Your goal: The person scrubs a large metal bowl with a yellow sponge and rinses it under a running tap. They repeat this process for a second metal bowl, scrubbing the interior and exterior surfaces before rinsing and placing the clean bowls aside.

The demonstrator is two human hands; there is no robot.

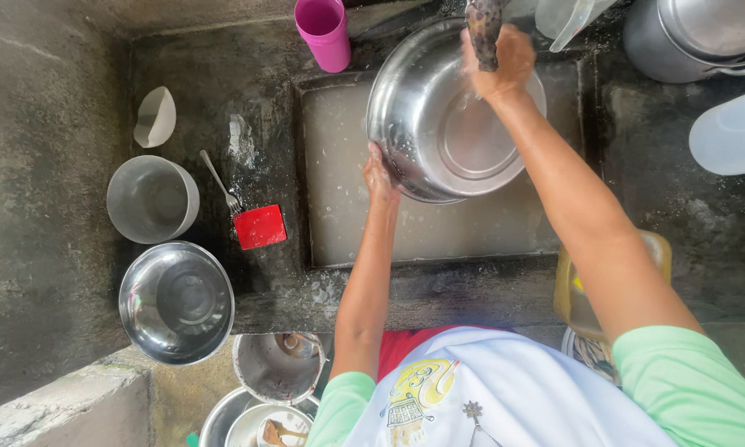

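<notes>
On the far left of the grey concrete surface [50, 207] a small white scoop-shaped dish [156, 116] is seen, and below it a dull grey bowl [151, 199] and a shiny steel bowl [176, 302] are set close together. Just beside them a fork [221, 182] lies slanted, its tines touching a small red square container [260, 227]. No labelled package can be made out; the only printed thing is a yellow drawing on the white apron [488, 389] at the bottom edge. A pink plastic cup [324, 31] stands upright behind the sink [339, 232], which is filled with cloudy water.

The left hand [378, 174] is curled around the lower rim of a large steel basin [451, 116], which is held tilted over the sink. The right hand [499, 62] is closed on a dark scrubbing cloth [483, 25], pressed against the basin's upper inner wall.

Lower down, more metal pots [278, 364] are stacked near the floor, one holding a spoon. To the right a clear jug [567, 18] is seen at the top edge, then a large steel pot [695, 37] and a white plastic container [732, 132]. A yellow tub [575, 290] is partly hidden behind the right forearm
</notes>
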